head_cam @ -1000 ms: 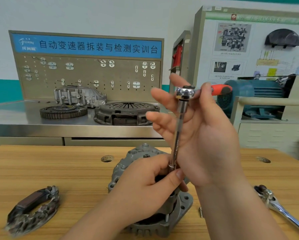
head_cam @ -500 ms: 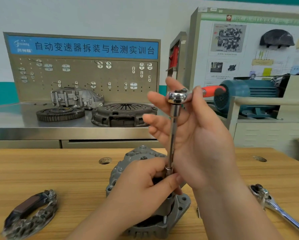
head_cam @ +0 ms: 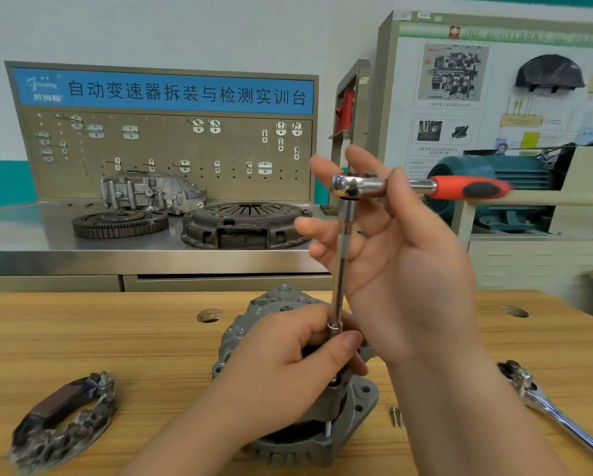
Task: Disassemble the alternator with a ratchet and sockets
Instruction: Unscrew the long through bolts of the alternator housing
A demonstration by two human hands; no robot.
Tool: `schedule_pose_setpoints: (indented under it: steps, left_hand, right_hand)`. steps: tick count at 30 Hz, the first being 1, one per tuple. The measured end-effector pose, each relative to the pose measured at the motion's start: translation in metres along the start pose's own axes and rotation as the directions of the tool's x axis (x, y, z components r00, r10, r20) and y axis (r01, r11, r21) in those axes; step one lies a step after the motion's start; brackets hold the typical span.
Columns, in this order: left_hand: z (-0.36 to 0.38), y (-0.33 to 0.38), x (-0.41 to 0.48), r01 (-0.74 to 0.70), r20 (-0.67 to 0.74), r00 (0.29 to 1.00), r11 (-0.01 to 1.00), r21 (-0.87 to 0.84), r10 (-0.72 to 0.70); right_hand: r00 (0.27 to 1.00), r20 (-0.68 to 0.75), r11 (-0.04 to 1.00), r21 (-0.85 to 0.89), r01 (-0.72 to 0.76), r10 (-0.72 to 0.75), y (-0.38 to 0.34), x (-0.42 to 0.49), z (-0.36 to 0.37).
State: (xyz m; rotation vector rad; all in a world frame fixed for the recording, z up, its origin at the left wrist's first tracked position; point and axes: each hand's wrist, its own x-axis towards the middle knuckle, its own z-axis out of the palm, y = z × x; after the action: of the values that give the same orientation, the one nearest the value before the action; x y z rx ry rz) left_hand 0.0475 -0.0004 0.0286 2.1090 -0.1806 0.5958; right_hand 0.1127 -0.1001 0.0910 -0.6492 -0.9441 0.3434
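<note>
Head view: I steady the alternator (head_cam: 355, 403) job with both hands at the centre of the frame. The alternator sits on the wooden table (head_cam: 82, 338) at bottom centre, one end facing up. My left hand (head_cam: 288, 365) curls round the foot of the extension (head_cam: 341, 269), thumb pressed just under its lower collar. The fastener beneath is hidden by my fingers. The extension stands almost upright, leaning a little to the right as it rises, straight up from the alternator to the ratchet (head_cam: 356, 185) head. My right hand (head_cam: 404, 269) is the upper one. Its thumb pinches the ratchet's neck against fingers spread behind the head. The red handle points to the right of the frame, crosswise to the extension. Any turn, I judge, must swing that handle about the upright axis, with the work directly below my grip. A second ratchet (head_cam: 545, 407) lies at lower right, a loose bolt (head_cam: 395, 415) just beside the alternator, and a removed rectifier (head_cam: 61, 417) at lower left.
</note>
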Motion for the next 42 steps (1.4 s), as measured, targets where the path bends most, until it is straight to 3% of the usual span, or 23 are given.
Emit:
schedule_pose_setpoints:
  steps: [3, 6, 8, 15, 17, 23, 25, 28, 31, 38, 42]
  left_hand:
    - [0.000, -0.001, 0.000, 0.009, -0.008, 1.000, 0.998, 0.068, -0.008]
    - [-0.001, -0.002, 0.000, 0.047, -0.022, 0.999, 0.997, 0.066, -0.045]
    - [-0.001, -0.002, 0.001, 0.045, -0.024, 0.999, 0.996, 0.081, -0.044]
    - [0.000, 0.002, 0.001, -0.005, -0.008, 1.000, 1.000, 0.006, 0.005]
    - [0.001, 0.001, 0.002, 0.005, -0.014, 1.000, 1.000, 0.017, -0.005]
    - [0.001, -0.002, 0.002, 0.022, -0.057, 0.998, 0.999, 0.041, -0.019]
    - [0.002, -0.002, 0.002, 0.015, -0.056, 0.998, 0.999, 0.033, -0.013]
    - [0.002, -0.002, 0.003, -0.020, -0.026, 0.999, 0.999, -0.037, 0.019]
    - [0.000, -0.004, 0.003, -0.043, -0.006, 0.999, 0.999, -0.009, 0.043]
    - [0.001, -0.005, 0.004, -0.083, -0.069, 0.994, 0.995, -0.054, 0.079]
    - [-0.003, -0.004, 0.005, -0.117, -0.133, 0.986, 0.984, -0.133, 0.100]
  right_hand:
    - [0.999, -0.034, 0.999, -0.051, -0.011, 0.010, 0.000, 0.000, 0.000]
    - [0.979, -0.037, 0.933, -0.313, 0.179, -0.201, 0.003, -0.002, 0.001]
    - [0.964, 0.006, 0.897, -0.365, 0.250, -0.266, 0.004, -0.003, 0.003]
    - [0.998, 0.007, 0.998, -0.034, -0.059, 0.060, -0.001, 0.000, 0.000]
    - [0.999, -0.021, 0.997, -0.062, -0.051, 0.049, 0.000, 0.000, -0.001]
    - [0.970, 0.027, 0.879, -0.418, 0.230, -0.241, -0.001, 0.000, -0.001]
    - [0.979, 0.029, 0.906, -0.376, 0.196, -0.200, 0.000, 0.000, -0.001]
    - [1.000, -0.006, 0.985, -0.173, 0.020, -0.022, 0.000, 0.001, 0.001]
    - [0.992, -0.029, 0.990, -0.062, -0.125, 0.124, -0.001, 0.003, -0.002]
    - [0.994, -0.030, 0.986, -0.126, -0.107, 0.104, 0.002, 0.008, -0.002]
    - [0.998, -0.013, 0.945, -0.319, -0.065, 0.065, 0.000, 0.011, -0.003]
